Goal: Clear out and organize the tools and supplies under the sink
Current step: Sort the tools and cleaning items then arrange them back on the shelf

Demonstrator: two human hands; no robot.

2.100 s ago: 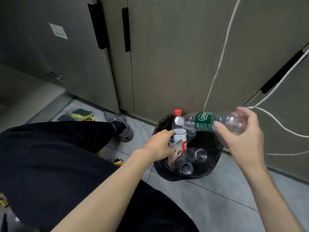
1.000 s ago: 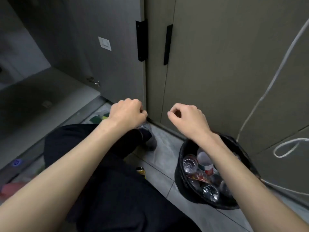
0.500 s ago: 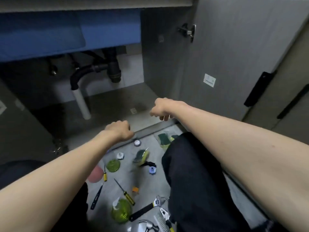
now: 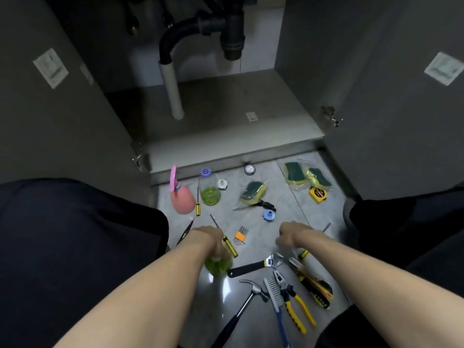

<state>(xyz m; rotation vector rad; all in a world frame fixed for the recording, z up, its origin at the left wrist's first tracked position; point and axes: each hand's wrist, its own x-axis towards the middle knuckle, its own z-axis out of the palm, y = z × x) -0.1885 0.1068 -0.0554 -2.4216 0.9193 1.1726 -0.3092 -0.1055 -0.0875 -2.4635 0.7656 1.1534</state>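
Grey tile floor (image 4: 253,229) before open sink cabinet. Near cabinet lip: pink spray bottle (image 4: 181,197), clear bottle of green liquid (image 4: 209,190), bagged sponges (image 4: 253,192), tape measure (image 4: 317,195). Mid-floor: screwdrivers (image 4: 229,246), hex keys (image 4: 240,235), blue spool (image 4: 269,215). Nearest: wrench (image 4: 251,268), hammer (image 4: 247,301), pliers (image 4: 292,302), brush (image 4: 275,297), utility knife (image 4: 311,282).

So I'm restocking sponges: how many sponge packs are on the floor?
3: one sponge pack mid-floor beside the black clip, two side by side, left one and right one, near the right door. Others may hide behind the legs.
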